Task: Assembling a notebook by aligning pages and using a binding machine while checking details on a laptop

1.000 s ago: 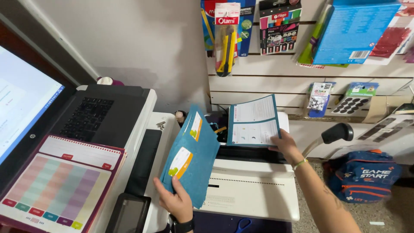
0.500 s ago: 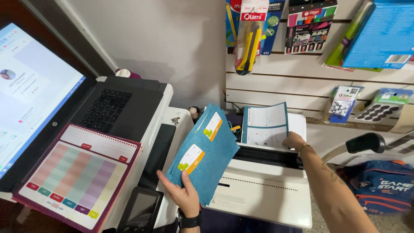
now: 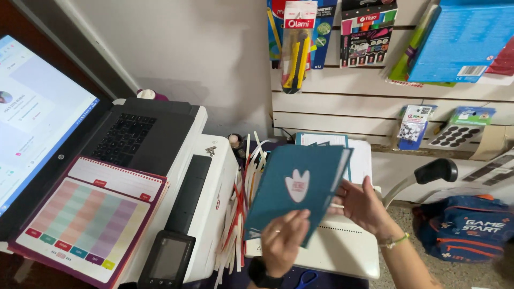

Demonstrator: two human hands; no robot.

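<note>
Both my hands hold a stack of teal booklet sheets (image 3: pixel 297 187) with a white tulip-shaped mark on the cover. My left hand (image 3: pixel 284 238) grips the bottom edge, thumb on the cover. My right hand (image 3: pixel 364 206) pinches the right edge. The stack is tilted above a white binding machine (image 3: pixel 342 249). Another teal-edged printed sheet (image 3: pixel 321 140) lies behind it on the machine.
A white printer (image 3: pixel 214 192) carries an open laptop (image 3: pixel 64 134), a colourful planner (image 3: pixel 88 219) and a small black device (image 3: pixel 166 259). Plastic binding strips (image 3: pixel 238 214) stand beside the machine. Its black lever handle (image 3: pixel 436 170) juts right. Stationery hangs on the slat wall (image 3: pixel 342 101); a backpack (image 3: pixel 466 227) sits on the floor.
The blue sheets were spread, one in each hand. Now both hands have brought them together into one stack, cover facing me. The view has shifted right.
</note>
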